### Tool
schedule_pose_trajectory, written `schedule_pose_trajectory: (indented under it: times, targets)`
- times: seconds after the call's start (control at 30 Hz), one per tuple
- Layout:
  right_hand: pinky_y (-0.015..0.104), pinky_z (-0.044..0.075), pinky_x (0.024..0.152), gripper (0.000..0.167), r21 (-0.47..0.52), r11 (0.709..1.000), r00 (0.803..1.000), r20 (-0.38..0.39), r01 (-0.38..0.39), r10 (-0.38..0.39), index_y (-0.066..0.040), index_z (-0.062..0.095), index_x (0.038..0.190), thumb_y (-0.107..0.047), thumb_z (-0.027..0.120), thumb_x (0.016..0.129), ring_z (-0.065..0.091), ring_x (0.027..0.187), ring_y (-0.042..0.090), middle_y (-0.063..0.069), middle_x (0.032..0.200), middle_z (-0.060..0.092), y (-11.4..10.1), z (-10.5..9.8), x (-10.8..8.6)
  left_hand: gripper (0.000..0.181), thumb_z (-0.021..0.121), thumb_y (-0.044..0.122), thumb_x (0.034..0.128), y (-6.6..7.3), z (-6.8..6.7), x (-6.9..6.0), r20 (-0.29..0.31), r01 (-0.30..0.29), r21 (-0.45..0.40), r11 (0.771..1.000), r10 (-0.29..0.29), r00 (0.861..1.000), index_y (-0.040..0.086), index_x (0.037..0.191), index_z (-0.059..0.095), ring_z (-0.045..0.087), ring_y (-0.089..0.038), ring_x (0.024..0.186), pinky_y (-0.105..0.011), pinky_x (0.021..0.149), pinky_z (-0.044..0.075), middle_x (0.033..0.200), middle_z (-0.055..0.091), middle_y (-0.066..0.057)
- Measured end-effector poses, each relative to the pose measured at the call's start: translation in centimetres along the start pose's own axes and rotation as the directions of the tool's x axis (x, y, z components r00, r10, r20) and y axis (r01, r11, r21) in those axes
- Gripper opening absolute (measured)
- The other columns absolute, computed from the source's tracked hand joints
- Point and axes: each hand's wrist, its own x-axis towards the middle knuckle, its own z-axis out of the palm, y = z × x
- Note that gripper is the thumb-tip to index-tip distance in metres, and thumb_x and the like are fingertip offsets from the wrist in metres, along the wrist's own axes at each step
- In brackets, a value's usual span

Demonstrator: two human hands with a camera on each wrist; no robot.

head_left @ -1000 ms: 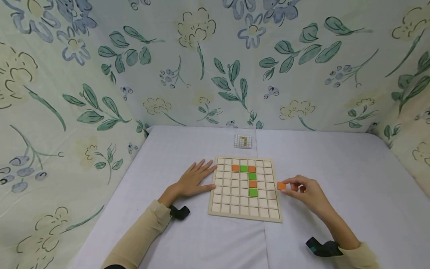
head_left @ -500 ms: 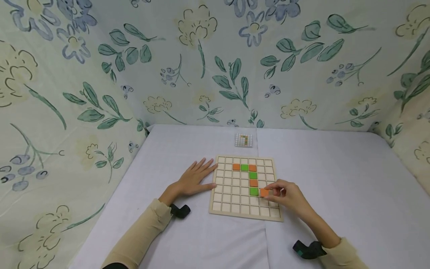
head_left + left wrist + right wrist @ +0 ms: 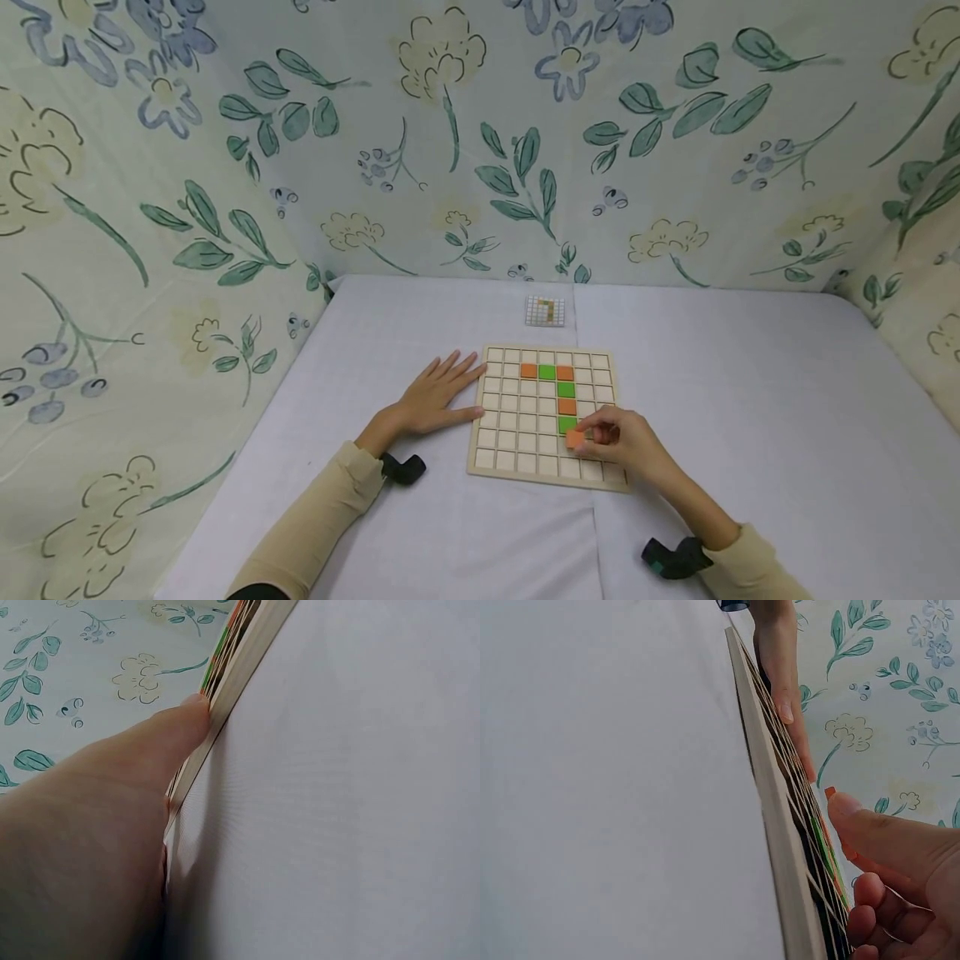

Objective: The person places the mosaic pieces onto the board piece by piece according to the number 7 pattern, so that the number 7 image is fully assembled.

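Observation:
A square wooden grid board (image 3: 506, 437) lies on the white cloth, with orange and green tiles set in some of its cells. They form a row of orange, green, orange, then run down as green, orange, green. Between thumb and fingers my right hand (image 3: 626, 442) pinches an orange square tile (image 3: 575, 439) over the cell just below the lowest green tile (image 3: 567, 425). In the right wrist view this tile (image 3: 830, 792) shows above the board's face. My left hand (image 3: 435, 400) lies flat, fingers spread, its fingertips and thumb touching the board's left edge.
Behind the board lies a small card (image 3: 545, 311) printed with a grid and a coloured pattern. White cloth (image 3: 420, 542) covers the table. Flower-printed fabric (image 3: 450, 167) hangs at the back and sides. Black devices sit at both wrists.
My right hand has carried the orange tile leftward from beside the board's right edge to over the cell below the lowest green tile. The left hand stays in place.

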Motion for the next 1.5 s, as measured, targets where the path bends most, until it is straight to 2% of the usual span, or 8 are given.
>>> schedule_pose_trajectory:
  times: [0.27, 0.6, 0.97, 1.23, 1.33, 1.5]
  targets:
    - [0.022, 0.04, 0.056, 0.022, -0.049, 0.998, 0.999, -0.002, -0.038, 0.038, -0.008, 0.076, 0.095, -0.012, 0.087, 0.076, 0.047, 0.066, 0.01, -0.001, 0.074, 0.054, 0.0, 0.9, -0.1, 0.083, 0.034, 0.075, 0.0943, 0.1, 0.0, 0.0, 0.01, 0.002, 0.009, 1.0, -0.002, 1.0, 0.034, 0.161, 0.008, -0.007, -0.022, 0.152, -0.047, 0.12, -0.005, 0.167, 0.0, 0.007]
    - [0.023, 0.038, 0.056, 0.022, -0.055, 0.998, 1.0, 0.022, -0.009, 0.01, -0.009, 0.074, 0.094, -0.01, 0.087, 0.076, 0.045, 0.066, 0.011, 0.002, 0.075, 0.054, -0.4, 1.0, -0.3, 0.083, 0.036, 0.073, 0.0952, 0.3, -0.1, -0.3, 0.008, -0.004, 0.001, 1.0, 0.004, 1.0, 0.032, 0.161, 0.009, -0.006, -0.023, 0.152, -0.047, 0.12, -0.005, 0.167, 0.002, 0.005]
    - [0.025, 0.037, 0.058, 0.023, -0.067, 0.998, 0.998, 0.057, -0.02, 0.024, -0.009, 0.073, 0.096, -0.013, 0.086, 0.078, 0.044, 0.067, 0.013, 0.001, 0.075, 0.052, -0.7, 1.0, -0.1, 0.082, 0.037, 0.072, 0.0956, 0.0, -0.3, -0.5, -0.001, -0.023, -0.007, 1.0, 0.023, 1.0, 0.031, 0.161, 0.01, -0.005, -0.024, 0.152, -0.048, 0.12, -0.003, 0.167, 0.003, 0.003]
    - [0.025, 0.038, 0.059, 0.027, -0.023, 0.998, 0.996, 0.067, -0.05, 0.052, -0.011, 0.073, 0.098, -0.015, 0.088, 0.076, 0.047, 0.069, 0.014, 0.003, 0.077, 0.055, -0.5, 0.8, -0.1, 0.083, 0.038, 0.071, 0.0958, 0.0, -0.4, -0.6, 0.007, -0.02, -0.011, 1.0, 0.02, 1.0, 0.03, 0.162, 0.01, -0.005, -0.024, 0.152, -0.049, 0.12, -0.003, 0.167, 0.003, 0.002]
    - [0.023, 0.041, 0.059, 0.029, 0.008, 0.999, 0.998, 0.056, -0.038, 0.037, -0.01, 0.073, 0.1, -0.014, 0.088, 0.076, 0.049, 0.069, 0.013, 0.003, 0.077, 0.056, -0.2, 0.5, -0.1, 0.083, 0.037, 0.072, 0.0956, 0.0, -0.3, -0.7, 0.006, -0.015, -0.008, 1.0, 0.015, 1.0, 0.03, 0.162, 0.01, -0.005, -0.024, 0.152, -0.049, 0.12, -0.003, 0.167, 0.003, 0.002]
    - [0.023, 0.042, 0.057, 0.028, 0.04, 0.999, 1.0, 0.001, 0.031, -0.031, -0.005, 0.072, 0.108, -0.012, 0.082, 0.083, 0.049, 0.067, 0.011, 0.0, 0.079, 0.057, 0.3, -0.5, -0.2, 0.083, 0.034, 0.075, 0.0941, -0.1, -0.2, -0.5, 0.013, -0.002, -0.001, 1.0, 0.002, 1.0, 0.033, 0.161, 0.008, -0.007, -0.022, 0.152, -0.046, 0.12, -0.004, 0.167, 0.001, 0.005]
